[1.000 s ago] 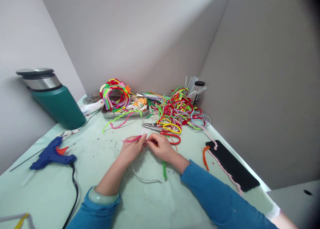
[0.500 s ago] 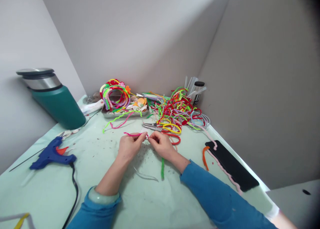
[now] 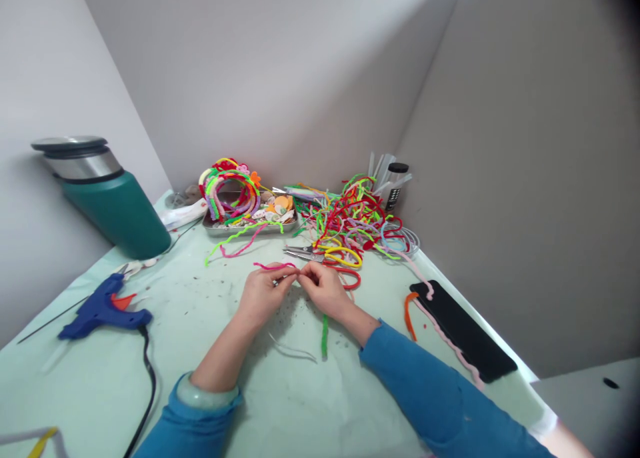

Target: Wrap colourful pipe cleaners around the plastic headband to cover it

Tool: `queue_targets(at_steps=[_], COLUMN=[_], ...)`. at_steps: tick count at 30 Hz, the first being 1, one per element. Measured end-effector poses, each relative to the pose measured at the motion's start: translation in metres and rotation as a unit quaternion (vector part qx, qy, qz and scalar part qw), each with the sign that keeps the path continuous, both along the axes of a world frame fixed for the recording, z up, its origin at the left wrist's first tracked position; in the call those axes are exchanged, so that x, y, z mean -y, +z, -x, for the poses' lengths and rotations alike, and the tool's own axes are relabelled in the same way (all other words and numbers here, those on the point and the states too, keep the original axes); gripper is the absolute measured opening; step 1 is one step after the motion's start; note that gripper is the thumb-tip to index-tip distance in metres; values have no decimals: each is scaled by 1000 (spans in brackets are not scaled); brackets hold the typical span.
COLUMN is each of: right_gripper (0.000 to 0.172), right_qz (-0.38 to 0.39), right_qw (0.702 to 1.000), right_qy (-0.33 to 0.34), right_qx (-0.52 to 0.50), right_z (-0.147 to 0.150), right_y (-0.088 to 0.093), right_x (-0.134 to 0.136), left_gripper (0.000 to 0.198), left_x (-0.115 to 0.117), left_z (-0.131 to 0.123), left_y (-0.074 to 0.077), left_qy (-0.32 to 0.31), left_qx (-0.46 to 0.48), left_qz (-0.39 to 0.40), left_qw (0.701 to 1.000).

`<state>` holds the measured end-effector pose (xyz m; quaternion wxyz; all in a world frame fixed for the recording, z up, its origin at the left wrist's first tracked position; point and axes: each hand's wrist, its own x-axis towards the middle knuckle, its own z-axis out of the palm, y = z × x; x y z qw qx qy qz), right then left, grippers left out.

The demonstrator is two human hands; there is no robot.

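Note:
Over the middle of the table, my left hand [image 3: 263, 294] and my right hand [image 3: 324, 289] meet at their fingertips. Both are closed in a pinch on a pink pipe cleaner [image 3: 274, 267], whose free end sticks out leftward above the left fingers. The part between the fingertips is hidden. Just beyond the right hand lie scissors with yellow handles [image 3: 345, 253] and a pair with red handles [image 3: 353, 278]. A short green pipe cleaner [image 3: 325, 338] rests below the right wrist, and a thin grey strand [image 3: 293, 353] lies between the forearms.
A blue glue gun [image 3: 107, 311] with a black cord lies left, near a green bottle [image 3: 117, 208]. Behind are a metal tray [image 3: 245, 230] with pipe-cleaner rings and a tangled pipe-cleaner heap [image 3: 357, 208]. A black phone-like slab [image 3: 465, 331] lies right.
My left hand has shifted slightly right, and its fingertips have closed in against my right hand's. The pink pipe cleaner's free end has moved a little right. My right hand stays nearly still.

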<state>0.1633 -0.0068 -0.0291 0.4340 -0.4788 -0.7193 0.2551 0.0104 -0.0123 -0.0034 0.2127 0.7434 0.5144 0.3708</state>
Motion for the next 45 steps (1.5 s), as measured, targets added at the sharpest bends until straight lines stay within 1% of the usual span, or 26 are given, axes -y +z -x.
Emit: queue_targets(at_steps=[2,7,15,25,29,35,40,45], right_gripper=[11,11,10,10,9,9,9,9], right_qz=[2,-3,-16,-28,-29,-29,-33,-34], right_qw=[1000,1000,1000,999,999,999,999,999], right_qy=[0,0,1,3,3,2,7,6], right_qx=[1,6,14,17,13,16,19,18], right_z=[0,1,2,1,1,1,1,1], right_y=[0,-2,-3,-2,-2,-1,1,1], right_x=[0,-1,1,3,3,4,5,5], left_gripper=[23,27,27,27,26,29,34,36], left_x=[0,0,-3,-1,1,5,4,4], left_z=[0,0,0,-1,-2,-5,-5,-4], left_y=[0,-3,-6,-5,0,8,7,5], left_qy=[4,-13,-16,-13,-4,27,10,3], left_qx=[-14,-45,-62,-64,-58,-33,12,20], left_qz=[2,-5,-22,31,62,137,171,184], left_qw=[1000,999,998,997,996,990,985,983])
